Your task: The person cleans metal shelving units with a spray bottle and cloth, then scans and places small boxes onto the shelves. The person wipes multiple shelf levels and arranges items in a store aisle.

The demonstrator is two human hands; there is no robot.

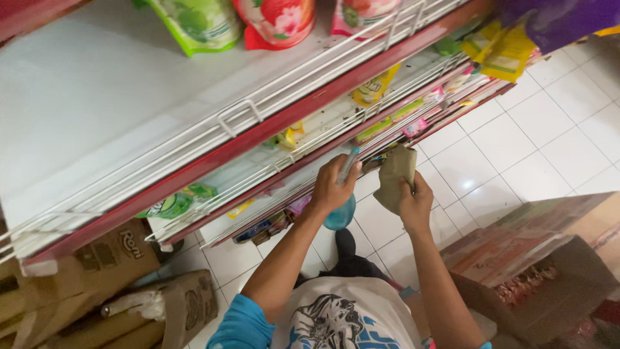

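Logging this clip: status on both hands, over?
Left hand gripping a blue spray bottle. Right hand holding a brown cloth. Both beside the red shelf rack; nothing between them.

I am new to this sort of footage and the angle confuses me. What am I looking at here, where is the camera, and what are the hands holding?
There is one picture, taken by a camera worn on a person's head, looking steeply down past store shelves to the floor. The two bare arms belong to that person. The left hand grips a blue plastic spray bottle by its neck. The right hand holds a crumpled brownish cloth near the edge of a lower shelf. The red-edged white shelves with wire rails carry colourful pouches and packets. Below is a white tiled floor, with cardboard boxes on both sides.
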